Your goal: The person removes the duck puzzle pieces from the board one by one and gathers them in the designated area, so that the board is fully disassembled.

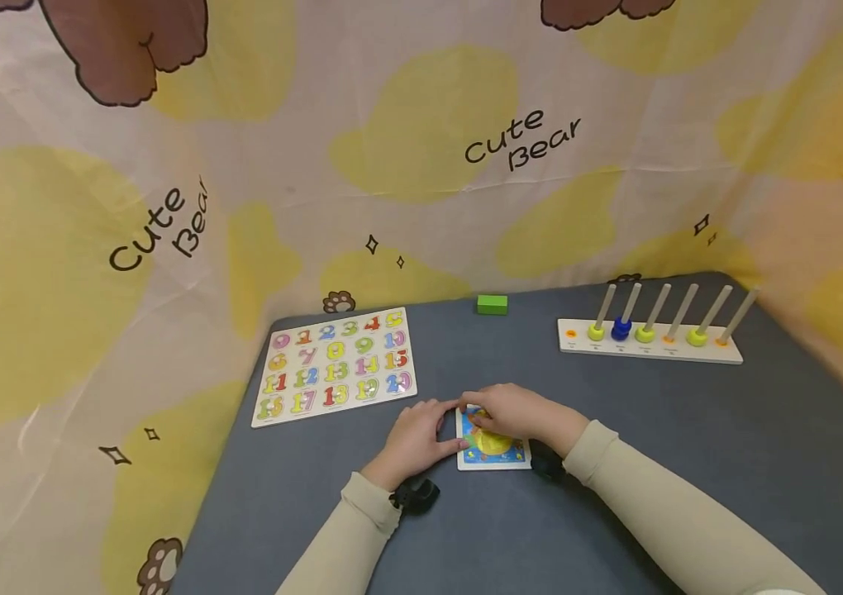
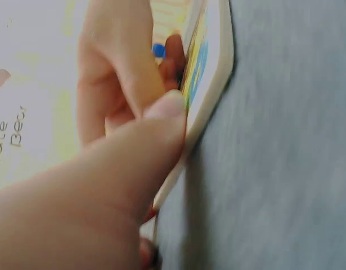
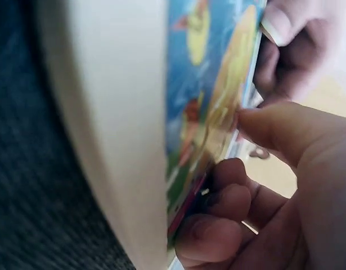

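puzzle (image 1: 494, 446) before the block (image 1: 492, 306), number board (image 1: 335, 368) at left, peg rack (image 1: 657, 351) at right.

Picture board (image 1: 497, 447) partly beneath right hand (image 1: 516, 411)

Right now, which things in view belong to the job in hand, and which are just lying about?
In the job:
- small picture board, touched by left hand and right hand

Lying about:
- number board
- green block
- peg stand with rings
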